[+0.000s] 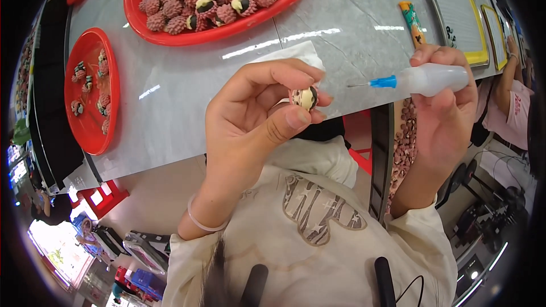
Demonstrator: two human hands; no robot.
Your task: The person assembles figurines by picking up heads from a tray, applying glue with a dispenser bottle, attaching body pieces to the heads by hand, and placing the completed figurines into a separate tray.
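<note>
Left hand (pixel 250 119) pinches a small round cream-and-dark piece (pixel 305 98) between thumb and fingertips, held above the near edge of the grey bench (pixel 187 108). Right hand (pixel 446 108) is closed around a white squeeze bottle (pixel 432 78) with a blue needle tip (pixel 382 82), needle pointing toward the piece, not touching. Large red tray (pixel 216 34) of pink bumpy pieces sits farther back; smaller red tray (pixel 91 136) at left. White tissue (pixel 298 54) lies behind the left hand.

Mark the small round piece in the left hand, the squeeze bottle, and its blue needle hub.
small round piece (pixel 305 98), head view, on its cream and black face.
squeeze bottle (pixel 433 78), head view, on its translucent body.
blue needle hub (pixel 384 82), head view, mid-hub.
</note>
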